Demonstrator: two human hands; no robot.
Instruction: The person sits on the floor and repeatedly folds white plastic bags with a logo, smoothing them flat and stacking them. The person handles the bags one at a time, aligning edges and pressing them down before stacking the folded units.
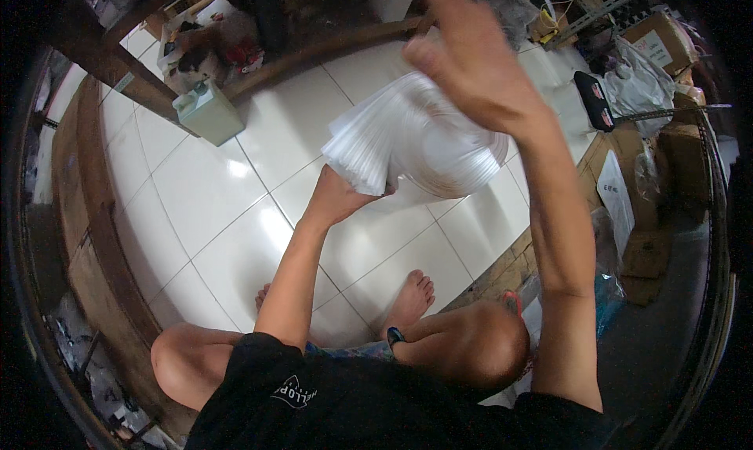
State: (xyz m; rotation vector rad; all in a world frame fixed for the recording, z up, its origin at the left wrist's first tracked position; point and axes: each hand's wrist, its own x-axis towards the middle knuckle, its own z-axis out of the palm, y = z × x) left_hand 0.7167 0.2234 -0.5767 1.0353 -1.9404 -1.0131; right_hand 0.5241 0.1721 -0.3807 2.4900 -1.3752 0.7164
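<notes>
A white plastic bundle (409, 128) is just above the frame's centre, its long axis roughly left to right, fanned edges (357, 148) pointing left, rounded coil (471, 175) right. The left hand (339, 198) grips its lower-left end; the blurred right hand (474, 69), thumb spread, overlaps its upper right, contact unclear.

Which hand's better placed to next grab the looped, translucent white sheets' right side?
Probably right: the right hand is raised over the far right of the white sheets, seemingly free; the left hand grips their near-left end.
</notes>
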